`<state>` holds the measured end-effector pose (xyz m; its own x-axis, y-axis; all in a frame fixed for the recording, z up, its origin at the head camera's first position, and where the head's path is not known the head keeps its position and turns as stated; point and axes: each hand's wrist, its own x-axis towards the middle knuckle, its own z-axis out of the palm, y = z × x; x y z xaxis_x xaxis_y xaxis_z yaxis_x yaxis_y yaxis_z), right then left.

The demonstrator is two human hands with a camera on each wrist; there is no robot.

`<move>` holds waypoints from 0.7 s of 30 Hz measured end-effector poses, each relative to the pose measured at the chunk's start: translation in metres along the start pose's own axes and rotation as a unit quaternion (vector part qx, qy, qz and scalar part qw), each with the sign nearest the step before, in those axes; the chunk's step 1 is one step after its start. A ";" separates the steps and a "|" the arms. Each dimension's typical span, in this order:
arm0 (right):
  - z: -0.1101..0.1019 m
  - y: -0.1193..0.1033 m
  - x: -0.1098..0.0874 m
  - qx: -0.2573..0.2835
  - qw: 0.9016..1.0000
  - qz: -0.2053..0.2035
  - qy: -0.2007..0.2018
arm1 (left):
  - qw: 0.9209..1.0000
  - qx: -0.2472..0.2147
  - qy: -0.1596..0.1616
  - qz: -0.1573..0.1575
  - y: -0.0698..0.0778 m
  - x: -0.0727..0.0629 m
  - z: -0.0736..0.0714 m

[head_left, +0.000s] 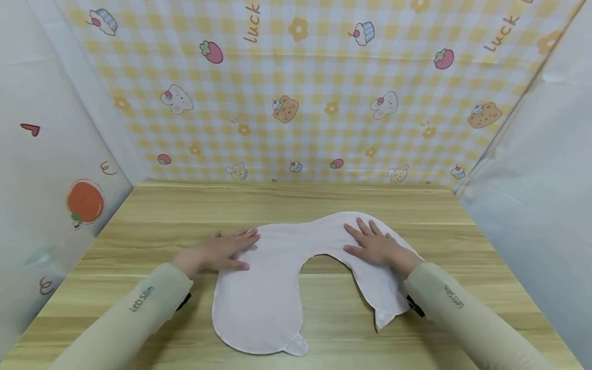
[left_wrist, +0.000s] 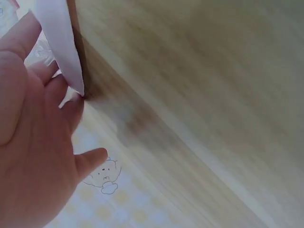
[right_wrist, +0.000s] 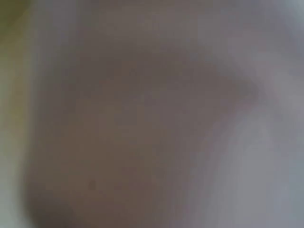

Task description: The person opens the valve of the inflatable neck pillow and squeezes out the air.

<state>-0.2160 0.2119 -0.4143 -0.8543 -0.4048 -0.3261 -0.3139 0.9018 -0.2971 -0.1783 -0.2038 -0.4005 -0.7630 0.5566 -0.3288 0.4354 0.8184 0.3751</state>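
A flat, pale pink U-shaped neck pillow [head_left: 259, 303] lies on the wooden table, its two ends toward the person. Across its upper left edge, my left hand [head_left: 226, 252] rests with fingers extended. In the left wrist view the fingertips of that left hand [left_wrist: 38, 137] touch the pillow's edge [left_wrist: 61, 42], by a small clear piece. My right hand [head_left: 372, 246] lies flat on the curved right arm, fingers spread. Each end has a small tab, the left tab [head_left: 296, 345] and the right tab [head_left: 384, 317]. The right wrist view is too blurred for detail.
The wood-grain table [head_left: 185, 203] runs back to a yellow checked cloth [head_left: 314, 139] printed with cartoon figures. Pale cloth hangs at both sides, with a printed orange fruit [head_left: 85, 201] on the left one. Dark wrist straps [head_left: 414, 306] show under the sleeves.
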 end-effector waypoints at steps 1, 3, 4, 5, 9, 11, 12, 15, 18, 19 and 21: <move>0.000 0.003 -0.001 0.010 1.000 0.001 0.000 | 1.000 0.000 -0.006 -0.008 0.000 -0.002 0.000; -0.001 0.010 -0.004 0.034 0.999 0.000 0.001 | 0.999 0.004 -0.017 -0.027 0.000 -0.005 0.000; -0.001 0.014 -0.006 0.044 0.999 -0.002 0.005 | 0.999 0.005 -0.019 -0.034 0.000 -0.006 0.001; -0.001 0.019 -0.007 0.057 0.998 -0.005 0.007 | 0.999 0.006 -0.021 -0.040 -0.001 -0.008 0.001; -0.003 0.042 -0.018 0.112 0.993 -0.017 0.011 | 0.998 0.019 -0.018 -0.059 -0.004 -0.013 0.002; -0.003 0.055 -0.024 0.130 0.991 -0.015 0.008 | 0.998 0.021 -0.015 -0.062 -0.006 -0.016 0.001; -0.003 0.061 -0.028 0.134 0.991 -0.012 0.008 | 0.998 0.021 -0.012 -0.065 -0.006 -0.018 0.001; -0.002 0.077 -0.038 0.116 0.993 0.004 0.028 | 0.997 0.030 0.000 -0.077 -0.007 -0.025 0.000; -0.003 0.085 -0.048 0.096 0.993 0.003 0.068 | 0.995 0.043 0.017 -0.085 -0.007 -0.031 -0.002; -0.003 0.085 -0.051 0.090 0.993 -0.001 0.082 | 0.995 0.048 0.024 -0.084 -0.006 -0.033 -0.002; -0.004 0.082 -0.058 0.085 0.990 -0.022 0.109 | 0.995 0.054 0.038 -0.069 -0.002 -0.034 -0.001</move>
<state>-0.1944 0.3101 -0.4165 -0.9163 -0.3838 -0.1146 -0.2935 0.8381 -0.4599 -0.1536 -0.2248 -0.3888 -0.8516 0.4281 -0.3026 0.3689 0.8994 0.2343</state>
